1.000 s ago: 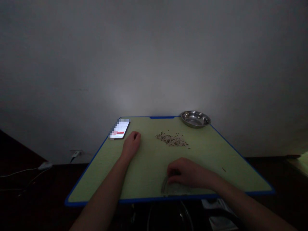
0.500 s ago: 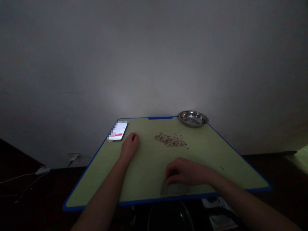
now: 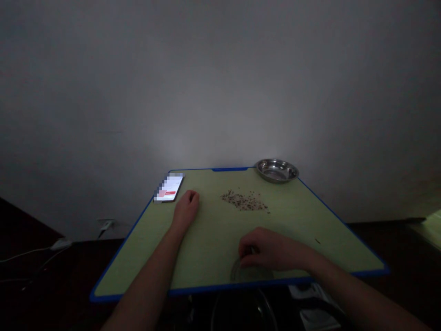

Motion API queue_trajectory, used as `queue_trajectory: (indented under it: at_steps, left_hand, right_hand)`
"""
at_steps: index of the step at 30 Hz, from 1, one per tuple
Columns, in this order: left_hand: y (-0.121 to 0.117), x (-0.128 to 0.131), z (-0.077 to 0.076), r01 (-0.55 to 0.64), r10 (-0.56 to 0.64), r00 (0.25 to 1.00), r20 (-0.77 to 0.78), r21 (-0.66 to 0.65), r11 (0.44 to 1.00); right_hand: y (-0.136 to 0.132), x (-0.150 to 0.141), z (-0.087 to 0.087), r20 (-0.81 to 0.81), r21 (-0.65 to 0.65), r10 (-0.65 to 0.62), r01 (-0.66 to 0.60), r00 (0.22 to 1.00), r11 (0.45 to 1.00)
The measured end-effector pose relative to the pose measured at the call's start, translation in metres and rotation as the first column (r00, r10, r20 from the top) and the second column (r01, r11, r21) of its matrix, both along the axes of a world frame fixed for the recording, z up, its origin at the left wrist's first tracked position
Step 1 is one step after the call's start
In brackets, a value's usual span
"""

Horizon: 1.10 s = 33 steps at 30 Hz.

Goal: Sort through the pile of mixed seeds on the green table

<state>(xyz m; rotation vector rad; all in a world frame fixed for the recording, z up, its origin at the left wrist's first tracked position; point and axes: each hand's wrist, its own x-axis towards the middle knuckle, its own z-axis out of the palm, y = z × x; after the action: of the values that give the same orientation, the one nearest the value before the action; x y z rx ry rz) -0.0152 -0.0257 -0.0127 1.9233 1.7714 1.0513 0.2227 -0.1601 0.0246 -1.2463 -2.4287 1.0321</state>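
Note:
My left hand (image 3: 186,207) rests on the green table top (image 3: 210,239), curled into a loose fist with nothing showing in it, just right of a lit phone (image 3: 172,187). Over a clear, see-through dish (image 3: 237,272) at the near edge, my right hand (image 3: 262,248) is bent down with thumb and fingers drawn together. Whatever those fingertips hold, if anything, is too small or dark to make out. Beyond the right hand lies a scattered patch of small dark bean-like grains (image 3: 244,201), mixed with paler bits.
A shallow steel bowl (image 3: 277,171) stands at the far right corner, close to the wall (image 3: 220,92). One thin brown sliver (image 3: 317,241) lies on the right side. Blue trim edges the table. A dark round lidded thing (image 3: 243,312) is below the near edge, and cables (image 3: 27,253) run at left.
The whole view shifts slightly, then steadies. My right hand stays over the clear dish, its fingers moving only a little. My left hand keeps its place by the phone.

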Motion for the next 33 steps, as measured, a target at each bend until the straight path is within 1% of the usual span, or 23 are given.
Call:
queue_trajectory:
  at_steps: [2,4,6,8,10,13,16,18,21,26,29,33]
  left_hand:
    - [0.001,0.0,-0.001,0.001,-0.001,1.0,0.001,0.003,1.0]
    - [0.001,0.0,-0.001,0.0,0.0,1.0,0.003,0.006,1.0]
    - [0.001,0.0,-0.001,0.007,-0.007,1.0,0.001,0.014,1.0]
    - [0.0,0.0,0.0,0.009,-0.009,1.0,-0.006,0.016,1.0]
    - [0.0,0.0,0.001,0.001,-0.001,1.0,-0.013,0.008,1.0]
    - [-0.001,0.0,0.002,0.0,0.0,1.0,-0.016,0.004,1.0]
    - [-0.001,0.0,0.002,0.003,-0.003,1.0,-0.015,0.009,1.0]
    - [-0.001,-0.001,0.001,-0.002,0.002,1.0,-0.017,0.005,1.0]
    - [0.001,-0.002,-0.001,-0.005,0.005,1.0,-0.023,-0.002,1.0]
    - [0.001,-0.003,-0.001,-0.008,0.008,1.0,-0.019,0.001,1.0]
    - [0.0,-0.002,0.0,-0.009,0.009,1.0,-0.029,-0.003,1.0]
    - [0.001,-0.002,0.0,-0.007,0.007,0.999,-0.033,-0.008,1.0]
  right_hand:
    - [-0.002,0.003,0.003,-0.012,0.003,-0.031,0.031,0.999,1.0]
    - [-0.002,0.011,0.007,-0.026,0.02,-0.092,0.092,0.995,0.996]
    - [0.001,0.025,0.009,-0.038,0.045,-0.174,0.176,0.984,0.983]
    - [0.007,0.047,0.009,-0.056,0.075,-0.25,0.254,0.967,0.964]
    - [0.017,0.073,0.005,-0.098,0.091,-0.331,0.34,0.938,0.936]
    - [0.033,0.112,-0.007,-0.128,0.109,-0.444,0.457,0.887,0.883]
    - [0.045,0.138,-0.021,-0.143,0.126,-0.54,0.556,0.83,0.822]
    - [0.049,0.144,-0.028,-0.121,0.133,-0.565,0.577,0.816,0.805]
    - [0.052,0.139,-0.034,-0.085,0.149,-0.575,0.581,0.814,0.8]
    - [0.055,0.128,-0.038,-0.068,0.17,-0.577,0.579,0.814,0.797]
    - [0.056,0.129,-0.04,-0.073,0.161,-0.57,0.573,0.819,0.803]
    - [0.057,0.135,-0.04,-0.078,0.163,-0.581,0.586,0.81,0.794]
